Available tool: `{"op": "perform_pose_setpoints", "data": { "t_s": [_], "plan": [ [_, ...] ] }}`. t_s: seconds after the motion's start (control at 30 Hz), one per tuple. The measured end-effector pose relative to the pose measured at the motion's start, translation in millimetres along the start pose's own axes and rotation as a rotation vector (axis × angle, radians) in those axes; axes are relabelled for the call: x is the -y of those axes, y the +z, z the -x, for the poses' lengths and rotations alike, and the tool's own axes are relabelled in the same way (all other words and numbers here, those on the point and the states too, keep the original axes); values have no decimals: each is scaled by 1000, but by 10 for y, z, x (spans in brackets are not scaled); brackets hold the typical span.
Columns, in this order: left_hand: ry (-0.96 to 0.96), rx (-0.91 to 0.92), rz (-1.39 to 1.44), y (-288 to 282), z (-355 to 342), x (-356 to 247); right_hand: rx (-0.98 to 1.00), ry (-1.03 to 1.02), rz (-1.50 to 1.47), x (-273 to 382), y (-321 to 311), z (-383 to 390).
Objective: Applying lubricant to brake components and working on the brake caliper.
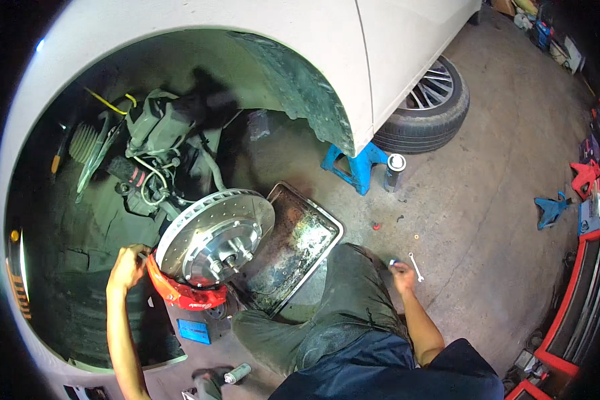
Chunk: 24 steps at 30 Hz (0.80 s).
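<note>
A drilled brake disc (213, 230) with a silver centre and studs sits in the open wheel arch. The red brake caliper (187, 293) wraps around its lower left edge. My left hand (127, 268) is at the caliper's upper end, fingers curled in behind it; what they pinch there is hidden. Out to the right, low over the floor, my right hand (403, 279) is closed, with a small pale and bluish thing at its fingertips, too small to name. Just beside it on the floor lies a combination wrench (416, 267).
A stained metal tray (339, 230) lies beyond my knees. A blue jack stand (358, 170), a spray can (395, 172) and a removed wheel (433, 110) stand near the car. A blue box (193, 331) and another can (237, 373) lie below the caliper. Red tool trays (570, 300) line the right.
</note>
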State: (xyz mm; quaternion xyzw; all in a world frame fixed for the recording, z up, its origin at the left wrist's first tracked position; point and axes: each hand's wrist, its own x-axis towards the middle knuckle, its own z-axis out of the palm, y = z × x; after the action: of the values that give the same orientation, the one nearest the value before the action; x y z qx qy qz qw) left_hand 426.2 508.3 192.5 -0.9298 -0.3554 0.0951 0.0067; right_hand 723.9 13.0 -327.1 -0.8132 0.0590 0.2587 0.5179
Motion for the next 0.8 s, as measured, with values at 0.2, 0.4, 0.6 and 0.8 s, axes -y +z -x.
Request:
{"op": "perform_pose_setpoints", "data": {
  "t_s": [0.2, 0.4, 0.6, 0.8],
  "plan": [
    [156, -88, -94, 62, 70, 129, 156, 349, -865, 416, -114, -144],
    [49, -101, -5, 91, 68, 133, 228, 321, -998, 779, -194, -110],
    [197, -129, 84, 39, 80, 101, 375, 213, -1196, 1182, -214, 13],
    [105, -204, -119, 123, 129, 182, 506, 200, -1151, 1187, -226, 34]
  ]
}}
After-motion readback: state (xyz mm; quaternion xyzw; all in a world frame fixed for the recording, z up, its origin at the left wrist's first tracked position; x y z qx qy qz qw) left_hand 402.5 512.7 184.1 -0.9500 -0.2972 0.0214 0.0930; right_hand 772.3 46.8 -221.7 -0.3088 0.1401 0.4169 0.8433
